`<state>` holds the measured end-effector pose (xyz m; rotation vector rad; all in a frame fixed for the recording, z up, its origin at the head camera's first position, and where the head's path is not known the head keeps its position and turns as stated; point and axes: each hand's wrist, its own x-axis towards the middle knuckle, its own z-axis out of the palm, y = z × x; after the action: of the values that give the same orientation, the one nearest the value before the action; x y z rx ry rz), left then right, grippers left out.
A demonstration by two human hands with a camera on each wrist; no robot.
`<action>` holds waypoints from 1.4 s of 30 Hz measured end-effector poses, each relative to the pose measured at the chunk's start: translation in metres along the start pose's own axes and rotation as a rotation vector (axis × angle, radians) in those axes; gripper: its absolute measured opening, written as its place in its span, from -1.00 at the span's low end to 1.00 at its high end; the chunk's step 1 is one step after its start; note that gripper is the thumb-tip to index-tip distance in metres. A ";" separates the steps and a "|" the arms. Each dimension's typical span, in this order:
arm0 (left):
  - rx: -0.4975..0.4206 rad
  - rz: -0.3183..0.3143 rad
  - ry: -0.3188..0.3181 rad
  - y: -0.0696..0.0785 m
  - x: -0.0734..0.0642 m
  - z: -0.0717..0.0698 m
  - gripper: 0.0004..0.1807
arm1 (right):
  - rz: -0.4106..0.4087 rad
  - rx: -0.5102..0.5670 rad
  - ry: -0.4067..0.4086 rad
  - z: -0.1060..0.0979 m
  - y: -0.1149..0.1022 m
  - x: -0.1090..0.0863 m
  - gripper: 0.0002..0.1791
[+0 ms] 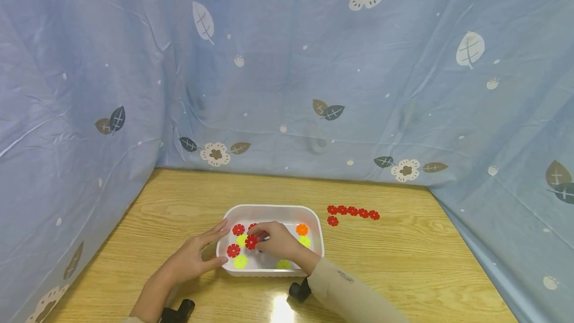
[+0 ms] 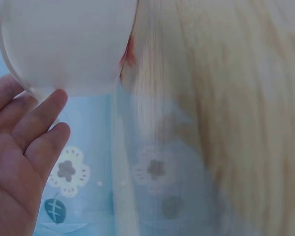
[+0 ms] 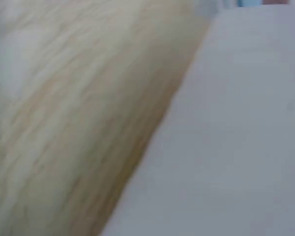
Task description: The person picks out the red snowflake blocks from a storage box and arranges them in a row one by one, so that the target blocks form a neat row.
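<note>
A white plastic tub [image 1: 269, 208] stands on the table with red, yellow and orange notched discs lying inside. My right hand [image 1: 280, 241] is over the tub and pinches a red notched disc [image 1: 251, 242] between thumb and fingertips. Part of a blue piece shows under that hand. My left hand [image 1: 190, 260] rests against the tub's left end, thumb toward the front corner and fingers toward the back one. Its extended fingers [image 2: 42, 115] lie along the tub's outer wall in the left wrist view. The right wrist view shows the tub wall [image 3: 226, 132] and no hand.
To the right of the tub, several red discs [image 1: 353, 211] lie in a row on the wooden table [image 1: 394, 263]. One more red disc [image 1: 333, 221] sits below the row's left end. A blue patterned curtain [image 1: 278, 88] hangs round the back and sides.
</note>
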<state>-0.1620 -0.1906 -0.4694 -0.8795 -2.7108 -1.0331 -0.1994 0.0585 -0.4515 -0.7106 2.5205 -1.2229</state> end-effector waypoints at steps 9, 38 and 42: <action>-0.001 -0.030 -0.017 -0.001 0.000 0.001 -0.31 | 0.039 0.277 0.069 -0.030 0.008 -0.020 -0.65; -0.022 -0.072 -0.030 0.001 -0.001 0.001 -0.30 | 0.399 0.339 0.551 -0.126 0.129 -0.088 -0.56; -0.023 -0.069 -0.026 0.001 -0.001 0.001 -0.31 | 0.432 0.370 0.557 -0.127 0.137 -0.087 -0.55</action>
<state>-0.1603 -0.1899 -0.4696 -0.8137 -2.7748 -1.0756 -0.2220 0.2610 -0.4801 0.2921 2.5152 -1.8151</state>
